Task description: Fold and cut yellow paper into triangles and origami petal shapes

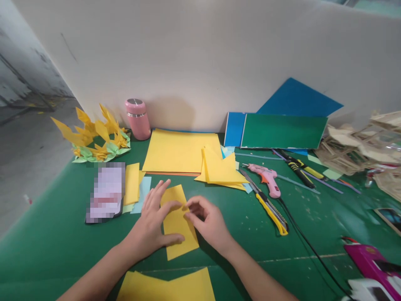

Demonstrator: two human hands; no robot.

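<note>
While the right grip (pixel 210 221) pinches yellow paper (pixel 179 224) beside the spread left grip (pixel 152 222), a pink flask (pixel 139 122) stands lidded.

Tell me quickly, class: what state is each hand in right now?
Left hand: open, fingers spread over the yellow sheet.
Right hand: fingers curled by the sheet's right edge; whether it pinches paper cannot be told.

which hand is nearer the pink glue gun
Right. The right hand is at the yellow paper's right side, left of the pink glue gun; the left hand is farther left, on the paper's other side.
</note>
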